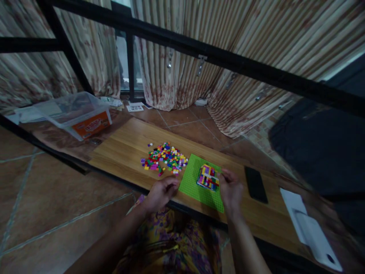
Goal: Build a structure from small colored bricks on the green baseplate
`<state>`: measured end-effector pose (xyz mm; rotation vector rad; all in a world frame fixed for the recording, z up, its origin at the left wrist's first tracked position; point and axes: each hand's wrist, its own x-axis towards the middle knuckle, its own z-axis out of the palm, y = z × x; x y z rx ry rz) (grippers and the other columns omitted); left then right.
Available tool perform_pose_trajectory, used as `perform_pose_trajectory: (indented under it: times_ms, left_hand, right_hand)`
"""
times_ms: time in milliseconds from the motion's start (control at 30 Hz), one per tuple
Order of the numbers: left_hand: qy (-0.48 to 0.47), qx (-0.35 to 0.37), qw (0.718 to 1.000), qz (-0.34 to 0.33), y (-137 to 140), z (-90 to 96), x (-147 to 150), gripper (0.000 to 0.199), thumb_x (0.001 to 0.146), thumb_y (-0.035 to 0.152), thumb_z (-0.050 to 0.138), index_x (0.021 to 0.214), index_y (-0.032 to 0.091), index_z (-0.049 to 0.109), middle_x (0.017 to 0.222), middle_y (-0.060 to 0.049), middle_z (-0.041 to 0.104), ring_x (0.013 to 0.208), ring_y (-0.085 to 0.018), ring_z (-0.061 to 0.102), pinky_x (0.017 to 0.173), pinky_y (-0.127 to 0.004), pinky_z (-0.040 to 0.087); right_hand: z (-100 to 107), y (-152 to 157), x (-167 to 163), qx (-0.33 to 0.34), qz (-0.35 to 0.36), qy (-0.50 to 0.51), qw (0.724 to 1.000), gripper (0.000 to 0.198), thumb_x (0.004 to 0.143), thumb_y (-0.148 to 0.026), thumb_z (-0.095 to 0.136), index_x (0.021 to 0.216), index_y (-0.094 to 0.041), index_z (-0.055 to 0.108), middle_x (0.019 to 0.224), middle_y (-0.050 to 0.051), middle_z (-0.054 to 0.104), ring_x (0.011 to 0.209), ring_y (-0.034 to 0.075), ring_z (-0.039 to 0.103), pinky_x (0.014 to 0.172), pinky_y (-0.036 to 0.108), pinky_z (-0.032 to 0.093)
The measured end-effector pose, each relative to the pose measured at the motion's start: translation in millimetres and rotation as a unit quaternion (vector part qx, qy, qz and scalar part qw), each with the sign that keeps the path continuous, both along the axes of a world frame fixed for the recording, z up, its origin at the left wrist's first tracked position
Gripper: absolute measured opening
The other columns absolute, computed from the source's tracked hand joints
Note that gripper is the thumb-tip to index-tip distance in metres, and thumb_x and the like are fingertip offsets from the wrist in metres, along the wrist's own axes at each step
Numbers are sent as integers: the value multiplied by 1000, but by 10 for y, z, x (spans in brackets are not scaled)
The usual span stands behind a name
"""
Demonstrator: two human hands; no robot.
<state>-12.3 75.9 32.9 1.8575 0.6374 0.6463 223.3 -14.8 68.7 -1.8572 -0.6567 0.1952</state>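
A green baseplate point(189, 179) lies on the wooden board, and on it stands a small block structure point(207, 177) built from bricks of many colours. My right hand point(230, 190) is at the right side of this structure, fingers curled together by its edge; what they hold, if anything, is hidden. Left of the baseplate spreads a loose heap of coloured toy bricks point(168, 156). Between the heap and the board's near edge is my left hand point(162, 193), its fingertips pinched together; anything in them is too small to make out.
The wooden board point(125, 140) has a dark near edge. A black phone point(256, 184) lies right of the baseplate, and a white object point(315, 236) sits farther right. A clear plastic box point(76, 114) stands at the left. A black metal bar point(228, 62) crosses before the curtains point(176, 76).
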Motion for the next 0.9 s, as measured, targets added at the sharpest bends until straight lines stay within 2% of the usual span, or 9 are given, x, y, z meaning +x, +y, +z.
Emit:
perform_pose_trajectory:
  times_ms: [67,133,233,333,467,600,767,900]
  left_hand:
    - [-3,0,1000,-6,-9,-10,-16,15,89,24,51,88,18,65,81,-2,64,78,-14,59,72,-23,46]
    - [-8,-5,1000,-13,-19,-22,-35,14,88,23,52,90,17,65,81,-2,63,76,-13,59,69,-23,45]
    - [-19,-20,999,-18,-31,-33,-63,12,86,19,53,90,16,64,80,-2,64,73,-13,58,67,-22,45]
    - [-30,-23,999,-15,-37,-34,-80,12,81,15,54,87,15,64,79,-2,64,74,-14,59,69,-23,46]
    - [-36,-22,999,-19,-31,-26,-82,18,74,9,52,84,16,65,78,-2,64,75,-14,59,71,-24,46]
    - [-48,-32,998,-30,-20,-19,-77,24,69,4,47,81,16,64,77,-1,64,75,-14,59,72,-24,46]
    - [-39,-25,999,-20,-12,-33,-79,24,68,4,48,81,16,64,77,-1,63,74,-14,59,71,-24,46]
    - [-39,-17,999,-24,-16,-43,-78,23,69,5,48,81,16,63,78,-1,63,76,-14,59,72,-25,46]
  right_hand:
    - [57,7,-182,26,42,-8,999,34,76,-42,62,95,-15,68,86,10,73,76,21,67,70,34,52]
    - [77,41,-386,25,104,-17,994,31,80,-42,57,94,-18,69,92,9,73,80,20,67,73,33,52]
    - [18,134,-666,-43,196,-79,977,24,83,-37,55,91,-20,70,91,6,72,82,19,66,76,32,51]
    - [-104,255,-852,-105,246,-137,954,21,84,-29,52,91,-21,70,91,6,70,83,19,64,76,32,49]
    - [-236,413,-952,-139,263,-172,939,23,84,-21,49,95,-20,69,94,7,68,86,20,63,80,32,48]
    - [-283,521,-983,-160,253,-198,933,18,83,-20,51,92,-21,67,90,5,67,81,18,62,75,29,46]
    - [-303,564,-986,-180,251,-211,928,17,83,-18,50,88,-21,67,87,4,67,79,18,61,72,28,44]
    - [-323,558,-971,-170,265,-199,928,18,84,-18,50,88,-22,67,89,4,66,83,18,62,75,28,44]
